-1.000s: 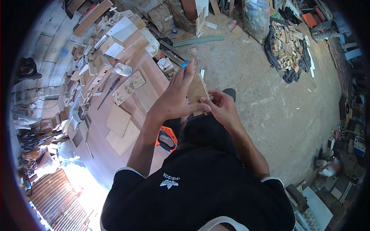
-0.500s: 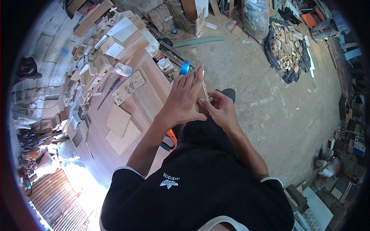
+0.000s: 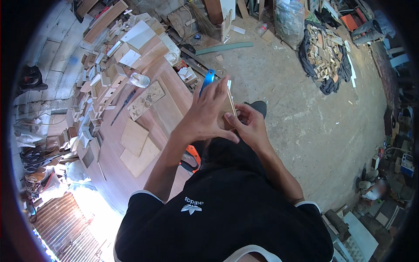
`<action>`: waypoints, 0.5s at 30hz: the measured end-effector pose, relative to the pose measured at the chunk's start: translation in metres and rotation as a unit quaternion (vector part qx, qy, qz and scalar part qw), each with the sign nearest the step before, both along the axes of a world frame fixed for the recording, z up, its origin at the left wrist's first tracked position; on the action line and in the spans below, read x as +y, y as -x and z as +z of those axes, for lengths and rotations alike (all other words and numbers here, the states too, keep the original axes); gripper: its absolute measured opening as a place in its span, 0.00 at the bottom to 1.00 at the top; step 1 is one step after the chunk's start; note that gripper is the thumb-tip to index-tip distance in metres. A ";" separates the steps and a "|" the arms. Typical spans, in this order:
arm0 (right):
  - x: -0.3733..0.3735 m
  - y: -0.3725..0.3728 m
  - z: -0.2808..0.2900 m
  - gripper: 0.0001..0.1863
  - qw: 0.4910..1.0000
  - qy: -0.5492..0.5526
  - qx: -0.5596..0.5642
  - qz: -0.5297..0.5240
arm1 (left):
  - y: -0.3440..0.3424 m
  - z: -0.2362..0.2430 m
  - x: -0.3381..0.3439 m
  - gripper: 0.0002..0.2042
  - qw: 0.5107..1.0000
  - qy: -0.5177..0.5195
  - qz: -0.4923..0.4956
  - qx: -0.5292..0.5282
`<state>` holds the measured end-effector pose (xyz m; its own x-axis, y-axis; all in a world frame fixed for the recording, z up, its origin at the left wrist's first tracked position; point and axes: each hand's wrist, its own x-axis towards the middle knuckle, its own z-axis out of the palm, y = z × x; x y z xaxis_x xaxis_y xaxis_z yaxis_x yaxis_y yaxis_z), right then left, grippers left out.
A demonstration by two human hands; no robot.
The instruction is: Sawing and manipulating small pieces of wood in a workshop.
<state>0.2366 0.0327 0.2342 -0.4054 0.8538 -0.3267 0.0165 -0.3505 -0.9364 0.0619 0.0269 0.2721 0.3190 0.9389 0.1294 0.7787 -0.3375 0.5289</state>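
My right hand pinches a small, thin wooden piece above my lap, thumb on its near face. My left hand is beside that piece, its fingers stretched upward and its thumb held apart. The left palm hides part of the wood, and I cannot tell whether it touches it. Under my left wrist, an orange-and-black saw-like handle lies at the table's edge. Past my left fingers a blue strip with a hole sticks out; whether it joins the handle is hidden.
On the wooden table to my left lie flat boards, a clear bottle and many stacked wood offcuts. A dark cloth full of scraps and a stuffed plastic sack sit on the concrete floor. Another person is at far right.
My left hand has moved slightly left and down, its fingers loosening and tilting from the wood. More of the blue strip and orange handle shows. My right hand keeps its grip.
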 end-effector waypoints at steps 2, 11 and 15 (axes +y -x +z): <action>-0.002 0.002 0.005 0.20 1.000 -0.005 0.011 -0.007 | 0.016 -0.014 0.002 0.63 0.995 -0.018 0.029 -0.094; -0.004 0.006 0.005 0.23 0.996 -0.066 0.054 -0.023 | 0.027 -0.022 -0.009 0.29 0.782 0.205 0.165 -0.566; -0.004 0.007 0.003 0.25 0.996 -0.063 0.059 -0.008 | 0.027 -0.017 -0.012 0.26 0.799 0.188 0.165 -0.547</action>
